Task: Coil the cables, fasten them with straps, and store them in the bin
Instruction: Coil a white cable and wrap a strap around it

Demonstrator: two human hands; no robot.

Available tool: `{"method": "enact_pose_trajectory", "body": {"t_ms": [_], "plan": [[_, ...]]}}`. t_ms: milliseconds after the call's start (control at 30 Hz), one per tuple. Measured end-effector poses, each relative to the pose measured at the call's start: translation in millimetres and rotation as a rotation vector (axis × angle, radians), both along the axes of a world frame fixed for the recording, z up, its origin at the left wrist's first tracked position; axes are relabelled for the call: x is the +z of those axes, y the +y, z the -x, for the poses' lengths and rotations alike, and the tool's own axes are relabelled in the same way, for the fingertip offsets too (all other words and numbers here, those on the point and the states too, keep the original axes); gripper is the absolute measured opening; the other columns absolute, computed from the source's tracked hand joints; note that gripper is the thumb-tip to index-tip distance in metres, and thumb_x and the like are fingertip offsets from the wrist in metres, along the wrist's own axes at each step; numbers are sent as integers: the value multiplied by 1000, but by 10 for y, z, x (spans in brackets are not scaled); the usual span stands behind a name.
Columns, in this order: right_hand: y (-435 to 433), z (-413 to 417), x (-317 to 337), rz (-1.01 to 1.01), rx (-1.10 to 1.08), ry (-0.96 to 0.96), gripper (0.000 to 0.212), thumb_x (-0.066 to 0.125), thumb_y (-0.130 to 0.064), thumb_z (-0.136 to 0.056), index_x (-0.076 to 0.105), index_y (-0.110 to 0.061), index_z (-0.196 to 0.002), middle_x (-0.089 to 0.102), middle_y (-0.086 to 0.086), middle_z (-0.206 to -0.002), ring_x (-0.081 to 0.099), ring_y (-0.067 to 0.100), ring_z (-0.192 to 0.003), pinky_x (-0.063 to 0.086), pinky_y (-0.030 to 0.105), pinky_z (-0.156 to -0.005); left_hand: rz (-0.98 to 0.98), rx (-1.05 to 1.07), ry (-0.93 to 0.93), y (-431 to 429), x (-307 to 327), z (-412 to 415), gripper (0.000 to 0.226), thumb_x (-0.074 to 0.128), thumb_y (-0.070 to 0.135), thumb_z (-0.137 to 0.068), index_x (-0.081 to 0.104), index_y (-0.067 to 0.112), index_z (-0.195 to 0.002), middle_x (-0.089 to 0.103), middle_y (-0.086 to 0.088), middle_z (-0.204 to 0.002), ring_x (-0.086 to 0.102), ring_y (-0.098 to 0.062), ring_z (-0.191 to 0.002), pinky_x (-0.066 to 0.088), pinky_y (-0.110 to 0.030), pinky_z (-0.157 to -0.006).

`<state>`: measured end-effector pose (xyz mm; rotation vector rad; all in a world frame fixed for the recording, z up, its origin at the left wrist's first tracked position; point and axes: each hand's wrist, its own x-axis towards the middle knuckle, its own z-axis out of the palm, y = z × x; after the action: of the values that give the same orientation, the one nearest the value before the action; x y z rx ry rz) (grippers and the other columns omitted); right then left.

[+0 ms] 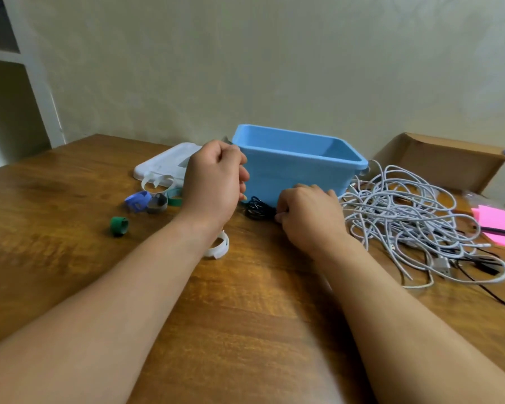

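Observation:
A blue plastic bin [274, 173] stands on the wooden table [70, 228]. Just in front of it lies a small black coiled cable [255, 209]. My right hand [311, 212] pinches that coil at its right side. My left hand [216, 179] hovers left of the bin with its fingers curled into a fist; nothing shows inside it. A tangled pile of white cables [405, 217] lies right of the bin. Loose straps lie to the left: a white loop [219, 246], a green roll [119, 225], a blue one [137, 199] and a grey one [157, 203].
A white lid [165, 164] lies left of the bin, with another white strap [157, 180] in front of it. A cardboard box [438, 161] stands at the back right. Pink paper [499, 220] with a pen and thin black cables [496, 295] lie at the right edge.

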<state>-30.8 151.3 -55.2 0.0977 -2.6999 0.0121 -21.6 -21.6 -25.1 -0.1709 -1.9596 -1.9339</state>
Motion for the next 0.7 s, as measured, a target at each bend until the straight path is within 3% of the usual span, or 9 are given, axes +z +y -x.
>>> {"method": "enact_pose_trajectory", "body": {"t_ms": [67, 167, 300, 400, 500, 600, 700], "plan": [[12, -20, 12, 75, 42, 46, 9, 70, -35, -95, 75, -29, -101, 70, -6, -104, 62, 24, -104, 33, 40, -85, 54, -12, 18, 38, -18, -17, 21, 50, 22, -106, 66, 13, -97, 66, 0, -74, 61, -11, -65, 57, -30, -62], [86, -107, 183, 347, 106, 189, 12, 69, -34, -97, 77, -25, -99, 75, -6, -99, 67, 20, -97, 48, 41, -90, 143, -39, 70, 94, -50, -37, 21, 52, 25, -105, 65, 14, -93, 68, 1, -71, 63, -15, -65, 60, -46, -68], [337, -270, 679, 654, 86, 221, 21, 70, -36, -99, 81, -18, -99, 78, -3, -87, 70, 14, -82, 52, 26, -71, 314, -125, 160, 177, -114, -98, 22, 54, 29, -106, 63, 18, -89, 68, 1, -73, 65, -20, -70, 59, -54, -73], [676, -413, 951, 705, 97, 185, 26, 65, -41, -104, 80, -21, -96, 78, -6, -84, 69, 3, -65, 44, 12, -50, 441, -194, 206, 230, -166, -157, 20, 57, 31, -105, 61, 23, -87, 67, 3, -74, 63, -16, -68, 58, -50, -70], [1003, -483, 946, 754, 75, 125, 40, 56, -48, -108, 79, -20, -91, 80, -3, -85, 70, 4, -63, 50, 22, -57, 582, -255, 210, 296, -214, -215, 16, 60, 36, -104, 63, 28, -91, 68, 7, -81, 63, -9, -75, 56, -41, -73], [1218, -527, 719, 830, 11, 251, 49, 49, -53, -110, 78, -18, -90, 78, 0, -84, 68, 14, -67, 49, 32, -64, 688, -304, 204, 401, -303, -245, 6, 63, 37, -102, 65, 31, -103, 66, 12, -88, 60, -1, -81, 50, -25, -71], [1354, -626, 613, 807, -86, 307, 55, 41, -54, -111, 75, -15, -90, 74, 4, -79, 64, 17, -67, 47, 34, -65, 698, -301, 232, 475, -366, -228, 16, 66, 34, -101, 65, 31, -116, 62, 13, -102, 57, 3, -81, 43, -17, -73]]}}
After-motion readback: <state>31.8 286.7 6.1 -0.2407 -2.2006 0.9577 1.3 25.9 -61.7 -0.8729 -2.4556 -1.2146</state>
